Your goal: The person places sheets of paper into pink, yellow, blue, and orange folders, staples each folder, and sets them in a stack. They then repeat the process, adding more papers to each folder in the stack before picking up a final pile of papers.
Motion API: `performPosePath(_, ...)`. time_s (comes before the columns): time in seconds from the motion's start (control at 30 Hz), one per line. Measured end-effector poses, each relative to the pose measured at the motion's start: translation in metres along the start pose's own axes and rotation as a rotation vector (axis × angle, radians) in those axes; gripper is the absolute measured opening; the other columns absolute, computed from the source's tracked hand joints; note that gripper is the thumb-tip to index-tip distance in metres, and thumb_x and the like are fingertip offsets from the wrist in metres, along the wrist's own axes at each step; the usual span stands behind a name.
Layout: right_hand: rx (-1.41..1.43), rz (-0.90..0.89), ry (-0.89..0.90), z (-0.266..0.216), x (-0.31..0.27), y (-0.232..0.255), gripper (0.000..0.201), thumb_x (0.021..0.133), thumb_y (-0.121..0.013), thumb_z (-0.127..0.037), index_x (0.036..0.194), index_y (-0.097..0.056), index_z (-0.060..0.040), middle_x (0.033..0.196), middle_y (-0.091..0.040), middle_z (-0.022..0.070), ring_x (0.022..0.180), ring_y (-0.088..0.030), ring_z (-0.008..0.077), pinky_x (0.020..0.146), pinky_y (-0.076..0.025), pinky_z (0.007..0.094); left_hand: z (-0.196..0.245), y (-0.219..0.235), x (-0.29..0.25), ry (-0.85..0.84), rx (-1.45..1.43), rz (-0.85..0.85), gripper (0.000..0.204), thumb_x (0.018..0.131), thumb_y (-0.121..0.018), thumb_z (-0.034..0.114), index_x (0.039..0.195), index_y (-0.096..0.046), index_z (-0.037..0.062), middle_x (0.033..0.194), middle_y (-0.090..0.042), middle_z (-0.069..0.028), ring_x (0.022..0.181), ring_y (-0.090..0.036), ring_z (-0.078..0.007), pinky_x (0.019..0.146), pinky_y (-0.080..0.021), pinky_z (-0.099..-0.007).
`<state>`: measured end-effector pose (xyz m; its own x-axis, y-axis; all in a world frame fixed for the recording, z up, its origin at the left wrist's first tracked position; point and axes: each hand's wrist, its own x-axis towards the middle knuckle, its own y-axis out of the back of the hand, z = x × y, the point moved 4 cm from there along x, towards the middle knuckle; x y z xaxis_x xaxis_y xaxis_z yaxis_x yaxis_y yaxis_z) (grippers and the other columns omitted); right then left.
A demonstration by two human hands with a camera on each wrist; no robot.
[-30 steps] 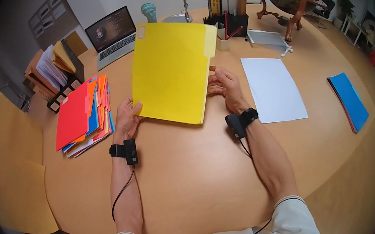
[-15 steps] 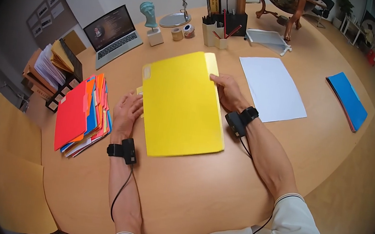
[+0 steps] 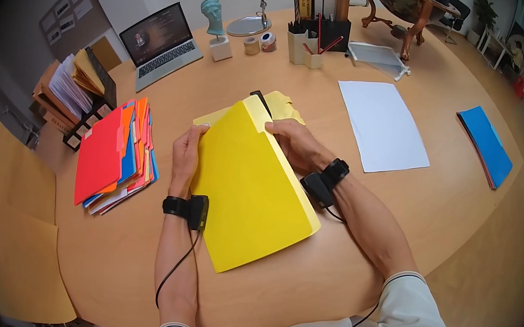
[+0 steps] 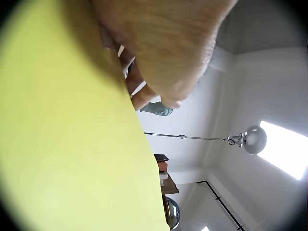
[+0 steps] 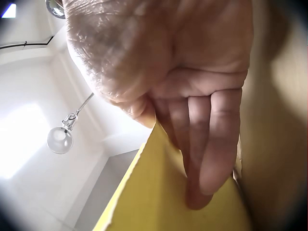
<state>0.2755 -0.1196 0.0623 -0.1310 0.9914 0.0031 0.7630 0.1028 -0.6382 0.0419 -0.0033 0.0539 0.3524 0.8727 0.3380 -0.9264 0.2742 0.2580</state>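
Observation:
A yellow file folder (image 3: pixel 251 195) is held tilted over the desk, its lower corner toward the person. My left hand (image 3: pixel 186 154) grips its left edge, thumb at the front; in the left wrist view some fingers (image 4: pixel 142 98) show past the edge of the yellow cover. At the upper right, my right hand (image 3: pixel 297 143) pinches the tabbed edge, thumb in front. The right wrist view shows its long fingers (image 5: pixel 219 144) behind the yellow sheet. Beyond the folder's top edge lies another yellow piece (image 3: pixel 287 106) with a dark strip (image 3: pixel 261 102) beside it.
Left of the hands is a stack of coloured folders (image 3: pixel 102 157). A white sheet (image 3: pixel 384 126) and blue folders (image 3: pixel 486 145) lie to the right. At the back stand a laptop (image 3: pixel 162 46), a small bust (image 3: pixel 213 17) and a pen holder (image 3: pixel 305 51).
The folder has come down from upright toward the person and tilted, uncovering the bust and pen holder. The right hand has taken hold of its tabbed edge; the left hand has moved up its left edge.

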Motion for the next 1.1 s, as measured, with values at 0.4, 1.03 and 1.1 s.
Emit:
performPosePath(0.4,-0.029,-0.010,0.011,0.009,0.008,0.003,0.034,0.104,-0.056,-0.025,0.120,-0.062,0.0048,0.109,-0.072,0.0124,0.092,-0.071,0.0177,0.083,-0.058,0.0320,-0.010,0.011,0.004,0.061,-0.500,0.140,0.047,0.111,-0.042,0.041,0.103,-0.064,0.0007,0.093,-0.066,-0.0060,0.093,-0.062,-0.0159,0.089,-0.048,-0.0311)
performPosePath(1.03,-0.776,0.494,-0.028,-0.069,-0.009,0.060,0.048,0.098,-0.060,-0.042,0.113,-0.067,0.0038,0.093,-0.073,0.0110,0.074,-0.070,0.0224,0.073,-0.056,0.0392,-0.066,0.053,0.053,-0.428,-0.966,-0.758,0.040,0.109,-0.042,0.043,0.101,-0.054,0.0061,0.082,-0.055,-0.0050,0.082,-0.053,-0.0225,0.095,-0.042,-0.0410)
performPosePath(1.1,-1.183,0.800,0.026,-0.096,-0.019,0.100,0.051,0.092,-0.069,-0.042,0.111,-0.068,0.0044,0.095,-0.073,0.0143,0.078,-0.070,0.0297,0.075,-0.056,0.0452,-0.061,0.050,0.050,-0.409,-0.987,-0.757,0.041,0.109,-0.042,0.044,0.101,-0.054,0.0061,0.082,-0.055,-0.0050,0.082,-0.053,-0.0226,0.095,-0.042,-0.0408)
